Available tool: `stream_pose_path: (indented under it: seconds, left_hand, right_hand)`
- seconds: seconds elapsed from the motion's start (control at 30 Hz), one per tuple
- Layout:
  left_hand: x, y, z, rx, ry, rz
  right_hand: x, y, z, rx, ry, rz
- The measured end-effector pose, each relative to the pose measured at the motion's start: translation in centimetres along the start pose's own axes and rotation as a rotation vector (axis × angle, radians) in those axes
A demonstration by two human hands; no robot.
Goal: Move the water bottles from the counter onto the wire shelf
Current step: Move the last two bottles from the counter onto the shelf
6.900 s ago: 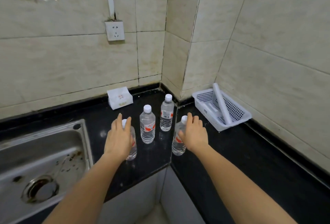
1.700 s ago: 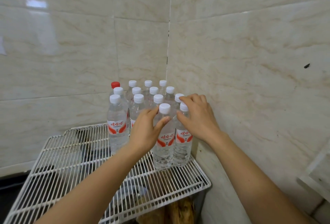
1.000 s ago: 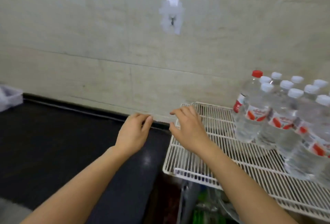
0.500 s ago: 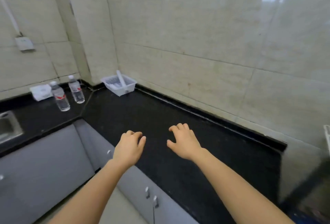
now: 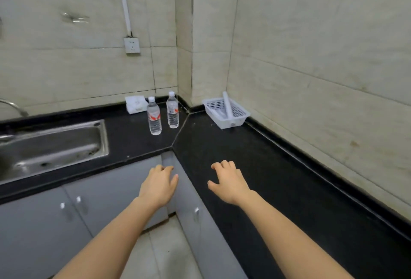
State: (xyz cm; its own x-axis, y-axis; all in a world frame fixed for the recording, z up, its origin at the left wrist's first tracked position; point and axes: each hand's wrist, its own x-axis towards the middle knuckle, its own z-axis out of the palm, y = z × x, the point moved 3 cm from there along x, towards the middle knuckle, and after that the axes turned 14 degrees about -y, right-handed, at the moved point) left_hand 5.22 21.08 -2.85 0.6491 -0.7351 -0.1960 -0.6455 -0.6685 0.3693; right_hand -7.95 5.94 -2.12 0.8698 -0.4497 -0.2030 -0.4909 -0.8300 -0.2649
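Observation:
Two clear water bottles with white caps and red labels stand upright on the black counter [image 5: 222, 145] near the inner corner: the left bottle [image 5: 154, 116] and the right bottle [image 5: 172, 110]. My left hand [image 5: 159, 186] hovers in front of the grey cabinets, fingers apart, holding nothing. My right hand [image 5: 229, 180] hovers over the counter's right wing, also empty with fingers spread. Both hands are well short of the bottles. The wire shelf is out of view.
A steel sink [image 5: 51, 145] is set into the counter at left. A white tissue pack [image 5: 135, 105] lies by the wall behind the bottles. A white plastic basket [image 5: 225, 111] with a white tube stands in the corner. A wall socket [image 5: 132, 45] hangs above.
My view has swung left from the wire shelf back to the counter corner. Both empty hands have come along, and the two bottles now appear closer and more central.

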Motion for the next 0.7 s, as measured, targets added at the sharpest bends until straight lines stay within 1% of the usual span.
stream_pose_path:
  seconds: [0.2,0.43,0.7]
  left_hand:
    - [10.8,-4.3,-3.7,-0.048,-0.012,-0.088]
    - [19.9,-8.6,-5.9,-0.091,-0.029,-0.144]
    - [32.7,-15.0,-10.3,-0.109,-0.012,-0.084]
  right_hand:
    - [12.8,-1.4,-1.5,0.014,-0.069,-0.016]
    - [24.6,-3.7,-2.6,-0.043,-0.141,-0.006]
    - [38.7,-6.5,-4.0,-0.032,-0.138,0.05]
